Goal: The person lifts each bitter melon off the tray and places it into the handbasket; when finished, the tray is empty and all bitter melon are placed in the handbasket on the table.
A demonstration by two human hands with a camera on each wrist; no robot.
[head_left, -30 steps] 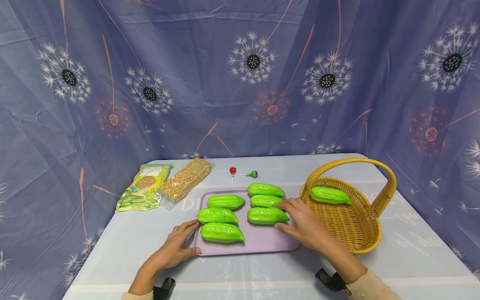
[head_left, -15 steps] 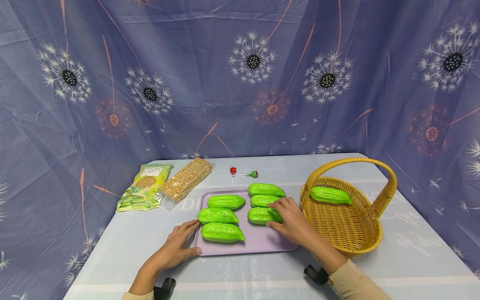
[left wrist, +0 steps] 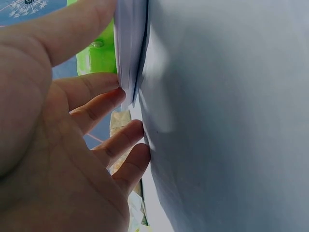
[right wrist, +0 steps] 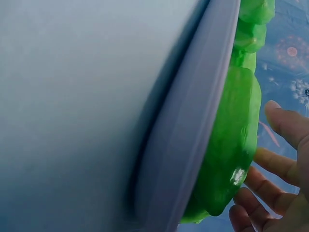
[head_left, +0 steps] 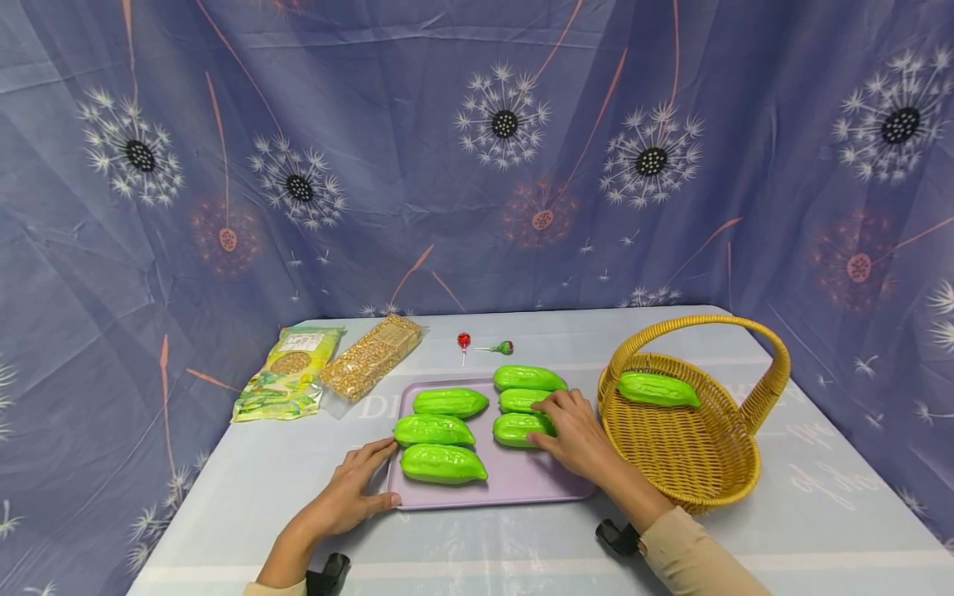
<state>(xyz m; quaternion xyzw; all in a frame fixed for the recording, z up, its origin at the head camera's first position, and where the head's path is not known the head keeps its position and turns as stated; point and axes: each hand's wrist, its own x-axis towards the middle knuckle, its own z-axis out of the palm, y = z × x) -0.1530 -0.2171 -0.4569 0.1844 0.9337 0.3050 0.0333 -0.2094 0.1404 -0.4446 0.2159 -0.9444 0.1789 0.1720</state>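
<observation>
A pale purple tray (head_left: 522,487) bears two rows of glossy green bitter melons (head_left: 443,463). At the tray's left end is my left hand (head_left: 346,490), its fingers spread and some fingertips touching the rim. My right hand (head_left: 572,439) reaches over the nearest bitter melon (head_left: 514,430) of the right row and hides its right end. In the right wrist view, fingertips lie against or very near this bitter melon (right wrist: 234,135), while the thumb stands apart from it. Another bitter melon (head_left: 656,389) lies in the yellow woven basket (head_left: 678,455) to the right.
Behind the tray lie a red lollipop (head_left: 464,340) and a green lollipop (head_left: 505,348). A yellow-green packet (head_left: 291,372) and a clear bag of corn kernels (head_left: 373,356) are at the back left. The basket's tall handle (head_left: 701,321) arches beside my right arm.
My right hand has shifted left from the tray's right side, further over the nearest right bitter melon. The left hand, the tray and the basket look unmoved.
</observation>
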